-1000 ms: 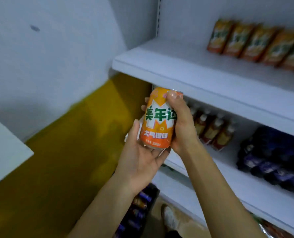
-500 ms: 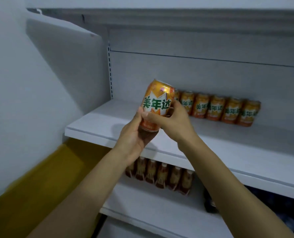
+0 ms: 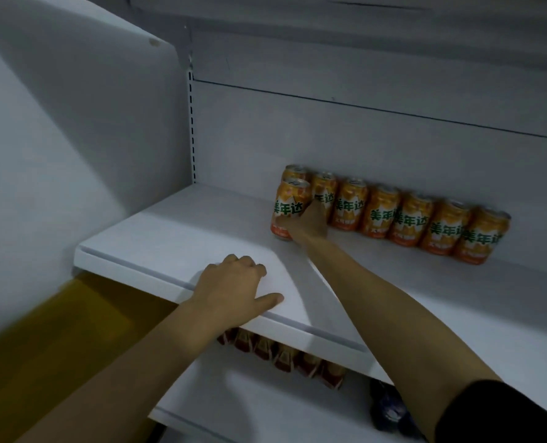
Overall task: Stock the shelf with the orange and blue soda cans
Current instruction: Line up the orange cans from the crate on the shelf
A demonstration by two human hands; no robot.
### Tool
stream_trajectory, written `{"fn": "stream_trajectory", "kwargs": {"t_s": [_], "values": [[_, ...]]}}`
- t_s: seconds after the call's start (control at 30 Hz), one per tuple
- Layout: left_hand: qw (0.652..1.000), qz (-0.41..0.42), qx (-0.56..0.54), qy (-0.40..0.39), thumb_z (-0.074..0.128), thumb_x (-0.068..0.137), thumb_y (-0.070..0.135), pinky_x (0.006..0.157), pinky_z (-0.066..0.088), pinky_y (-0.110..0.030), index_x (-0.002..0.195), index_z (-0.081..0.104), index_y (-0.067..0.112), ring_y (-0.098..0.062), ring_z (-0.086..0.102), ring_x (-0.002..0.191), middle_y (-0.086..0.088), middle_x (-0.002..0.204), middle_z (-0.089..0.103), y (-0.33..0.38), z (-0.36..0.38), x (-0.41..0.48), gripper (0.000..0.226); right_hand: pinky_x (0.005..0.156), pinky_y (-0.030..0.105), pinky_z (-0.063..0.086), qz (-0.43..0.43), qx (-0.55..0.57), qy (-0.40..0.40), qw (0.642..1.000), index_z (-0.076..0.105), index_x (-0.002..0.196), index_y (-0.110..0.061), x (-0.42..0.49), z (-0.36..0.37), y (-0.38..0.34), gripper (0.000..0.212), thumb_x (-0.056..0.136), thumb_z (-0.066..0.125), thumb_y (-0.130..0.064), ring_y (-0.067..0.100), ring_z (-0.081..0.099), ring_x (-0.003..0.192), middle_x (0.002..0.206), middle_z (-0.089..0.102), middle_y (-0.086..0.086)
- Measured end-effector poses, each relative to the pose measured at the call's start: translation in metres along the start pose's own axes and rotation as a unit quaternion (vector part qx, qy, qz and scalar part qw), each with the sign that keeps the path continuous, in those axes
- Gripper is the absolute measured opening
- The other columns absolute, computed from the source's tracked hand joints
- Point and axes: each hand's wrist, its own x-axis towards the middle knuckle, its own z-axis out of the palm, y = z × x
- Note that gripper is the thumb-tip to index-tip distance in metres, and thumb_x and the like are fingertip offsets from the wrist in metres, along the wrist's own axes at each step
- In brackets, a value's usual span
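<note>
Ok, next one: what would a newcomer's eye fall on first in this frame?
The row of orange cans stands bright against the back wall of the white shelf. At its left end the right hand grips one more orange can, set in front of another. Nearer the camera, the left hand rests on the shelf's front edge.

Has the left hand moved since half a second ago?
Yes: the left hand came off the orange can and down onto the front edge of the shelf.
</note>
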Motion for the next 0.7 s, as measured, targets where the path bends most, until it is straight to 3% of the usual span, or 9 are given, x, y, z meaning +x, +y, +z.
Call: {"fn": "stream_trajectory", "kwargs": {"t_s": [0.3, 0.57, 0.7], "values": [[0.999, -0.001, -0.040, 0.016, 0.037, 0.090, 0.064, 0.100, 0.039, -0.034, 0.139, 0.043, 0.024, -0.016, 0.038, 0.127, 0.004, 0.141, 0.045, 0.000, 0.004, -0.005, 0.064, 0.102, 0.035, 0.039, -0.007, -0.021, 0.013, 1.000, 0.027, 0.142, -0.006, 0.021, 0.015, 0.006, 0.086, 0.076, 0.077, -0.027, 0.028, 0.046, 0.129, 0.142, 0.045, 0.010], [0.999, 0.002, -0.044, 0.015, 0.038, 0.090, 0.064, 0.100, 0.038, -0.034, 0.141, 0.040, 0.024, -0.016, 0.037, 0.129, 0.003, 0.143, 0.043, -0.001, 0.004, -0.002, 0.065, 0.096, 0.034, 0.043, 0.021, -0.005, 0.020, 1.000, 0.023, 0.144, -0.004, 0.033, 0.025, 0.005, 0.094, 0.075, 0.079, -0.032, 0.030, 0.049, 0.125, 0.141, 0.046, 0.011], [0.994, -0.012, -0.100, 0.047, 0.043, 0.091, 0.060, 0.102, 0.035, -0.032, 0.145, 0.034, 0.024, -0.016, 0.033, 0.133, 0.004, 0.150, 0.035, -0.005, 0.001, -0.010, 0.066, 0.102, 0.041, 0.044, 0.045, 0.078, 0.119, 0.989, 0.026, 0.145, -0.007, 0.010, 0.031, 0.000, 0.097, 0.071, 0.079, -0.042, 0.030, 0.045, 0.128, 0.143, 0.042, 0.011]]}}
